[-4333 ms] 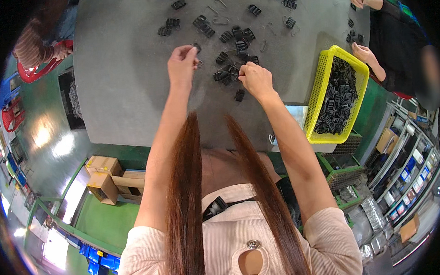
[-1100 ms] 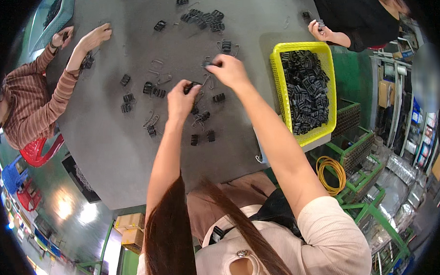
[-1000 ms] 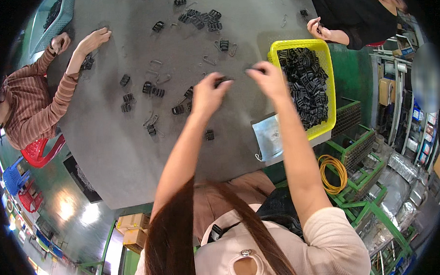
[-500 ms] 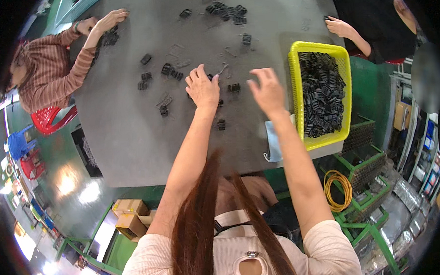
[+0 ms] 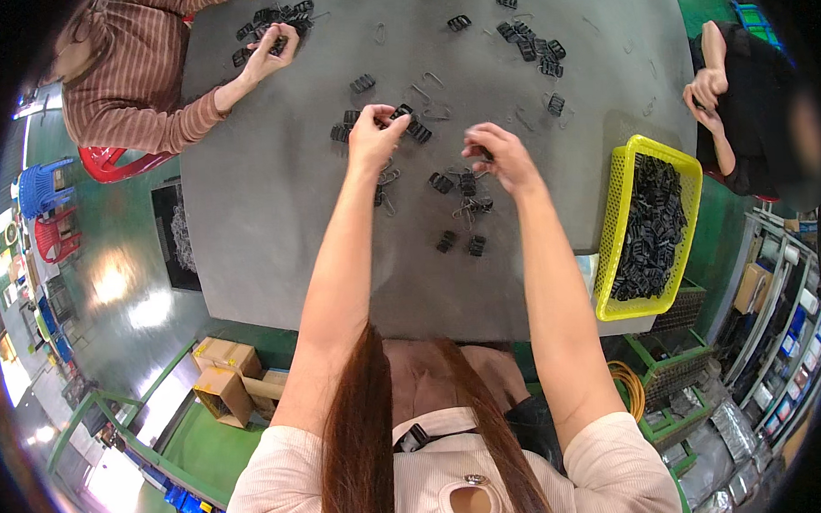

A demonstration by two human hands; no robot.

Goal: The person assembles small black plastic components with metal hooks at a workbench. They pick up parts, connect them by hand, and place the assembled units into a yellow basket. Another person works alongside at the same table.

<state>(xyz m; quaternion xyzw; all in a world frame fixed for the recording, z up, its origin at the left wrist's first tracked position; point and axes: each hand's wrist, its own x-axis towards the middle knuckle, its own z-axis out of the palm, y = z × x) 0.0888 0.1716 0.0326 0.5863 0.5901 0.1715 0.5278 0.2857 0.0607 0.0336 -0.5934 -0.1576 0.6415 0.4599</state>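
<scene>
While clips [image 5: 458, 184] lie loose on table [image 5: 273, 216], left hand [image 5: 375, 136] pinching one, right hand [image 5: 502, 156] pinching another. Basket [image 5: 618, 195] well filled; many left.

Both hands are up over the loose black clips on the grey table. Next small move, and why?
Probably bring the hands together. The left hand pinches a black clip, the right hand seems to pinch a small dark piece, too small to identify. They sit apart above the loose clips, so closing that gap looks likeliest.
</scene>
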